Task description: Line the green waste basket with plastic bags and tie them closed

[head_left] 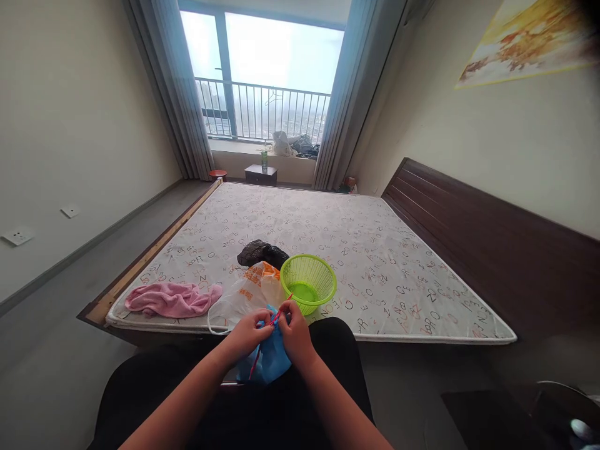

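Observation:
Between my knees hangs a blue plastic bag [273, 361] with a thin red string [255, 362] at its gathered top. My left hand [252, 329] is closed in a pinch on the string where it meets the bag's neck. Close beside it, my right hand [294, 326] pinches the same red string, and a short end sticks up above the fingers. Just beyond stand a green plastic basket [323, 269] and a white plastic bag [237, 303] with orange print. Whether the string is knotted is hidden by my fingers.
A pink towel [173, 300] and a black plastic bag [260, 252] lie on the patterned mattress [384, 269]. The dark headboard [487, 219] rises at right. A small dark cabinet [261, 176] with a green bottle [264, 161] stands by the window.

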